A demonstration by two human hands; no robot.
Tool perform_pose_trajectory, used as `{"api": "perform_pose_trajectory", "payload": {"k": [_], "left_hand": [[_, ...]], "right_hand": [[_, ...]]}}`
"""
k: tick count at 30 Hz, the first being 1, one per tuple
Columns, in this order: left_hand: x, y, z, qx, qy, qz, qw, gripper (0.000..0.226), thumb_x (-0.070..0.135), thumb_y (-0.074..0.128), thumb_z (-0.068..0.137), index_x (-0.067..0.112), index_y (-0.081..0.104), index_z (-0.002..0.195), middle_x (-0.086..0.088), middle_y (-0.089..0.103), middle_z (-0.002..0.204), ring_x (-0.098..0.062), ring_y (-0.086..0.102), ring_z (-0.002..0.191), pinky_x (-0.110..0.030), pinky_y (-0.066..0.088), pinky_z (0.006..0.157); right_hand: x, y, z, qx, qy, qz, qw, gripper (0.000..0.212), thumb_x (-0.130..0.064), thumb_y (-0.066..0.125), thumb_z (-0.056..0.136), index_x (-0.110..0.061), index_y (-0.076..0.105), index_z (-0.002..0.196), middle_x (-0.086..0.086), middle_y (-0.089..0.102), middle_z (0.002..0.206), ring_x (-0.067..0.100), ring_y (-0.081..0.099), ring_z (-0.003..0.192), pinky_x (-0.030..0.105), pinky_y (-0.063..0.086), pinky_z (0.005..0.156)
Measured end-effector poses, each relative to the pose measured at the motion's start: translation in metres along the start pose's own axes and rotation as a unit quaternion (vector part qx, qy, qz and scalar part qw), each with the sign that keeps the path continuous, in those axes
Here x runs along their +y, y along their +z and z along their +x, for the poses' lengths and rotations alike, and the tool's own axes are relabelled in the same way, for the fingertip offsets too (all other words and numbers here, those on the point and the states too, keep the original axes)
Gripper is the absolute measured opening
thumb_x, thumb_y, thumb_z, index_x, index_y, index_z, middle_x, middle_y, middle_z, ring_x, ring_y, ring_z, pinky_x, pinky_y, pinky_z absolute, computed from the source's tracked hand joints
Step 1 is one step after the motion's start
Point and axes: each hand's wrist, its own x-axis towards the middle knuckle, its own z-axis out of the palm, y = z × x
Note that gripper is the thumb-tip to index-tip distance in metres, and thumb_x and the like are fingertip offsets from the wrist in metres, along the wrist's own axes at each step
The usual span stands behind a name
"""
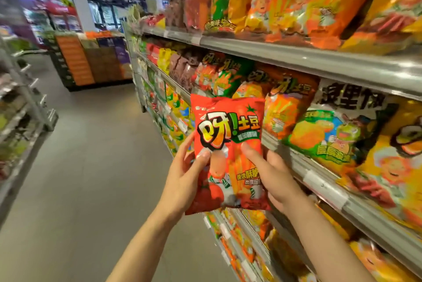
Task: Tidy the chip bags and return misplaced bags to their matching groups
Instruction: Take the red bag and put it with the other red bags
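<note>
Both hands [228,174] grip a red chip bag [228,144] beside shelves [319,62].

A bag [228,151] stands upright between the two hands, out in the aisle just in front of the shelving. The left hand [185,174] holds its left edge, thumb on the front; the right hand [271,174] holds its right edge, thumb on the front, fingers behind. Right of the right hand and behind the bag runs a shelf [331,192] packed with bags [324,135] standing side by side. Above the hands a higher shelf [296,58] carries more bags [308,3]. Below the hands lie lower shelves [246,247]. Left of the left hand is the floor [96,156], with another rack [25,103] beyond it at far left and a display stand [91,64] far behind.
</note>
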Motion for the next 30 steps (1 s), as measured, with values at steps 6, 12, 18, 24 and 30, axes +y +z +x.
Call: {"api": "perform_pose_trajectory", "payload": {"k": [6,12,18,24,30], "left_hand": [[-0.031,-0.047,0.102,-0.003,0.000,-0.024,1.000,0.048,0.020,0.060,0.099,0.032,0.050,0.144,0.009,0.075,0.122,-0.012,0.070,0.115,-0.027,0.059,0.089],[-0.067,-0.101,0.220,-0.054,-0.026,-0.054,0.997,0.047,0.020,0.061,0.100,0.034,0.050,0.144,0.004,0.073,0.128,-0.018,0.068,0.120,-0.048,0.051,0.107],[-0.078,-0.156,0.339,-0.119,-0.047,-0.055,0.990,0.045,0.038,0.068,0.086,0.047,0.058,0.129,0.009,0.074,0.126,-0.016,0.068,0.121,-0.042,0.051,0.104],[-0.096,-0.171,0.418,-0.181,-0.069,-0.063,0.979,0.048,0.035,0.068,0.086,0.044,0.057,0.132,0.008,0.073,0.126,-0.012,0.070,0.116,-0.034,0.056,0.096],[-0.105,-0.159,0.471,-0.207,-0.056,-0.043,0.976,0.039,0.024,0.060,0.100,0.046,0.053,0.132,0.028,0.072,0.108,0.009,0.068,0.103,-0.009,0.053,0.078]], "right_hand": [[0.000,0.046,0.103,-0.018,-0.014,-0.022,0.999,0.034,-0.039,0.069,0.090,-0.015,0.071,0.113,0.008,0.081,0.100,0.025,0.078,0.091,0.036,0.062,0.075],[0.011,0.097,0.204,0.035,-0.028,-0.041,0.998,0.033,-0.039,0.067,0.090,-0.018,0.071,0.115,0.005,0.081,0.101,0.022,0.078,0.090,0.032,0.060,0.072],[0.001,0.158,0.293,0.110,-0.030,-0.066,0.991,0.025,-0.029,0.066,0.096,-0.010,0.070,0.111,0.006,0.081,0.091,0.017,0.078,0.077,0.025,0.060,0.061],[0.002,0.172,0.352,0.172,-0.045,-0.106,0.978,0.039,-0.046,0.074,0.086,-0.022,0.073,0.115,-0.001,0.080,0.105,0.018,0.076,0.101,0.044,0.057,0.098],[0.004,0.155,0.397,0.190,-0.066,-0.152,0.968,0.070,-0.077,0.074,0.070,-0.034,0.069,0.125,-0.010,0.073,0.125,0.019,0.061,0.129,0.047,0.044,0.113]]}}
